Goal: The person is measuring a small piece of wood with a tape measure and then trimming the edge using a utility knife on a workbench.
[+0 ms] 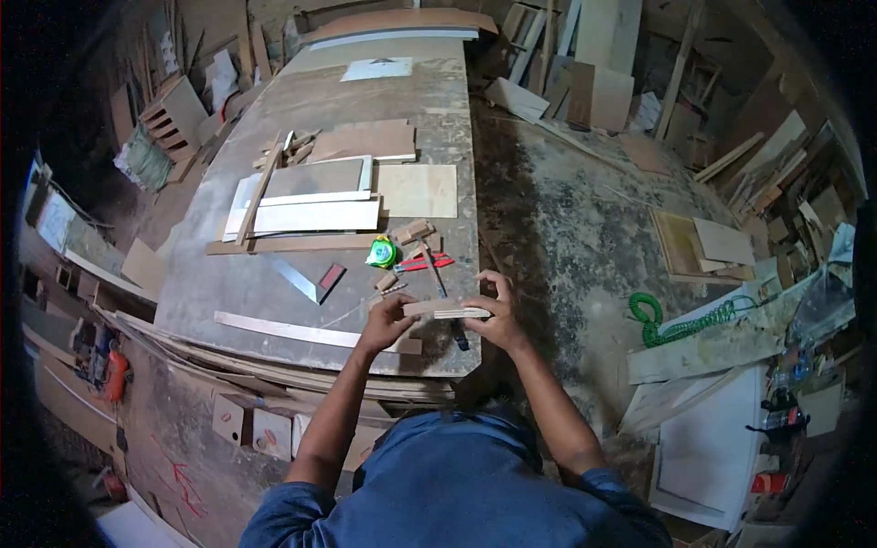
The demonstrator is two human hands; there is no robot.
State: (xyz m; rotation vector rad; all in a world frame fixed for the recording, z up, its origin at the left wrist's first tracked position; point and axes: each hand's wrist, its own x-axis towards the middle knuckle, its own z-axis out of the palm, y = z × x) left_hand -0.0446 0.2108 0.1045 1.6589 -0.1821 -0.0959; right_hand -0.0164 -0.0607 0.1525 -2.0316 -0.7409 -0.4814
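Note:
Just over the near right corner of the workbench (pixel 429 82), I hold a short wooden piece (pixel 434 308) between both hands. My left hand (pixel 387 323) grips its left end, and my right hand (pixel 496 320) pinches the right end, where a pale layered edge shows. Beyond my hands lie a hammer (pixel 433 267) with a dark grip, red-handled pliers (pixel 425 263) and a green tape measure (pixel 382 252). Small wood blocks (pixel 417 230) lie beside these tools. To the left rests a try square (pixel 311 281) with a metal blade, and nearer me a long pale strip (pixel 301 333).
Boards and panels (pixel 315 215) are stacked mid-bench. A green coiled hose (pixel 681 321) hangs over boards at the right. Offcuts (pixel 607 96) lean on the far right wall. Sheets (pixel 365 376) are stored under the bench's near edge; an orange tool (pixel 116 374) stands at the left.

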